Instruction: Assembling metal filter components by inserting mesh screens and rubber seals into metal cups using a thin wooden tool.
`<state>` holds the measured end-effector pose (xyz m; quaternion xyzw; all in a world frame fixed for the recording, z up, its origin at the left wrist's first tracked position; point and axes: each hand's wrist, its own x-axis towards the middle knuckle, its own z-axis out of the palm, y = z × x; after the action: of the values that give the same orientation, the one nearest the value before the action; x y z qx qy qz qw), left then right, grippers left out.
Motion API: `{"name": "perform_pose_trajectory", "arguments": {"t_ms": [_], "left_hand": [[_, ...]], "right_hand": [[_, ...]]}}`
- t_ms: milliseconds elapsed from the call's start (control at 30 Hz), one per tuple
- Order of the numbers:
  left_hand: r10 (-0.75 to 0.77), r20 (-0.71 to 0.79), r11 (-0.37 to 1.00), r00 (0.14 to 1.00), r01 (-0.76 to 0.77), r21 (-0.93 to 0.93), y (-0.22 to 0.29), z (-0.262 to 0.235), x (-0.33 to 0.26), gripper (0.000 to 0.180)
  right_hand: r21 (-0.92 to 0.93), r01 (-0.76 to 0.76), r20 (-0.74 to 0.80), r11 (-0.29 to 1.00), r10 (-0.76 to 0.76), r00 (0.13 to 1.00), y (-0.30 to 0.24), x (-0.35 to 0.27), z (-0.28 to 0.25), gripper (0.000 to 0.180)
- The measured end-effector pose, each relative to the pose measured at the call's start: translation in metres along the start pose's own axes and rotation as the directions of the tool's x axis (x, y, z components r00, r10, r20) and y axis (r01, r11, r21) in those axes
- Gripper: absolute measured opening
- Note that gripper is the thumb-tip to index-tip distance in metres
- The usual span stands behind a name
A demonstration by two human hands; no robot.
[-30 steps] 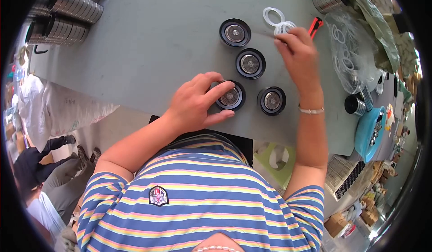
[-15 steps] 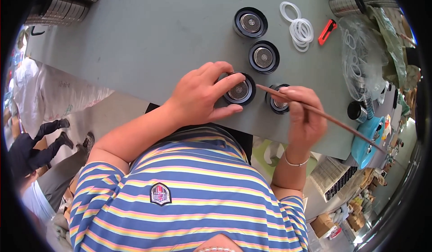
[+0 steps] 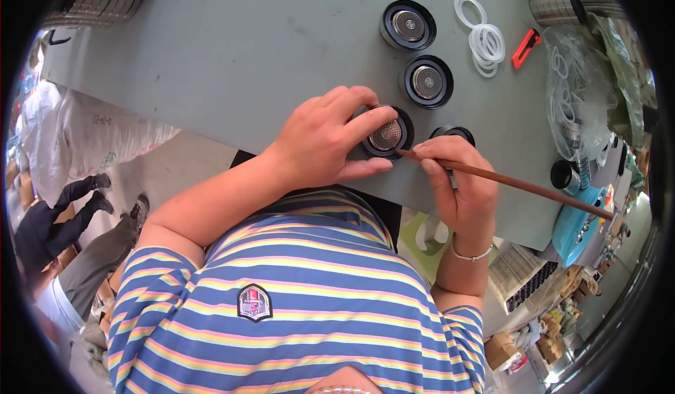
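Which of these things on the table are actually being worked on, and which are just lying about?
In use: black round part steadied by left hand; thin brown stick in right hand.

Lying about: two more black round parts, white rings, orange cutter.

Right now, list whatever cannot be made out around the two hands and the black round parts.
Head view only:
- Fourth black round part: mostly covered by the right hand.
- Near rim of the held black part: hidden under the left hand.
- Brown stick: its tip at the part is too small to tell contact.
- Clear bag of rings: contents blurred by fisheye rim.
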<state>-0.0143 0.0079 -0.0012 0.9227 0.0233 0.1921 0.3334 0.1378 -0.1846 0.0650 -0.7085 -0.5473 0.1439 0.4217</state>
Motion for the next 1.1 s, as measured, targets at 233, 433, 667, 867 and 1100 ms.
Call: {"name": "perform_pose_trajectory", "arguments": {"t_ms": [233,433,667,867,1100], "left_hand": [[0.013,-0.025,0.999,1.000,-0.013,-0.034,-0.003,0.002,-0.001,0.058],[-0.028,-0.017,0.993,0.999,0.026,-0.115,-0.003,0.000,-0.001,0.070],[-0.053,-0.003,0.997,0.999,0.053,-0.060,-0.004,-0.002,-0.003,0.084],[-0.026,-0.026,0.997,0.999,0.025,-0.066,-0.006,0.001,-0.003,0.082],[-0.059,-0.019,0.997,0.998,0.058,-0.049,-0.007,-0.008,-0.003,0.080]], "right_hand": [[0.120,0.027,0.000,0.992,-0.027,1.000,-0.007,0.011,0.027,0.015],[0.032,0.062,-0.195,0.998,-0.055,0.979,0.004,0.020,0.045,0.012],[0.114,-0.214,-0.395,0.970,0.242,0.886,0.001,0.005,0.041,0.009],[0.217,-0.180,-0.308,0.959,0.243,0.920,0.000,0.019,0.059,0.007],[0.377,-0.276,-0.151,0.884,0.353,0.923,-0.008,0.012,0.030,0.015]]}}
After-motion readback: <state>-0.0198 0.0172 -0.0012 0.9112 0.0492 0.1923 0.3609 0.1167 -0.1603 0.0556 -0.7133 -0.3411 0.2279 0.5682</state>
